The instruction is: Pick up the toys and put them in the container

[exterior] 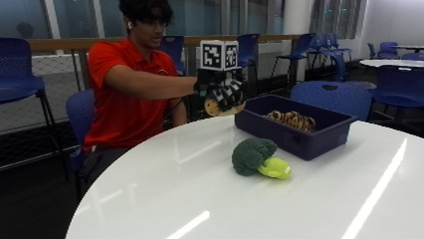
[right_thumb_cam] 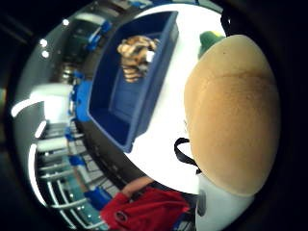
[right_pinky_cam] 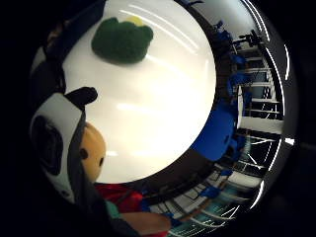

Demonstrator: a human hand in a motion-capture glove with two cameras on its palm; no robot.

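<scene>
Hand (exterior: 222, 92) gripping a tan plush toy (exterior: 213, 107), raised above the bench (exterior: 199, 199).
Plush broccoli (exterior: 260, 158) lies at 7 o'clock of the blue bin (exterior: 295, 127) holding a striped tiger toy (exterior: 291, 119).

No readable text, label, brand or number anywhere. None on the bin (exterior: 291, 130), none on the toys, none on the table (exterior: 199, 199).
</scene>
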